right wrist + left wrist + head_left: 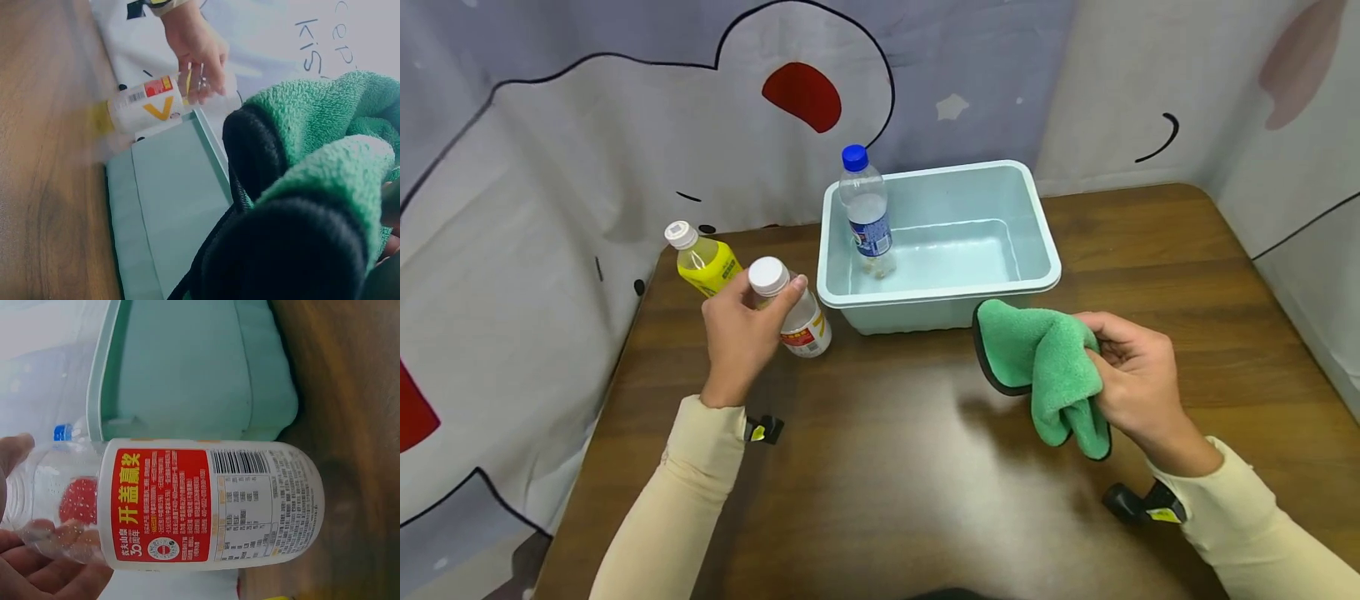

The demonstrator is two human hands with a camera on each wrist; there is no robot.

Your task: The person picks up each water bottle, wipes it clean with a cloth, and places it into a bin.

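My left hand (741, 329) grips a clear plastic bottle (805, 325) near its neck, just below the white cap. The bottle's white label with a red panel (165, 506) faces the left wrist view. It stands upright, left of the pale green basin's front corner. In my right hand (1138, 379) a green cloth (1052, 358) with black edging is pinched and hangs in folds over the table, right of the basin's front. In the right wrist view the cloth (312, 162) fills the right side, hiding much of that hand.
A pale green basin (940, 293) sits at the back of the wooden table (880, 467). Inside its left end stands a blue-capped bottle (867, 212). Behind my left hand is a yellow-labelled bottle (703, 260) with a white cap. Printed curtains (610, 167) hang behind the table.
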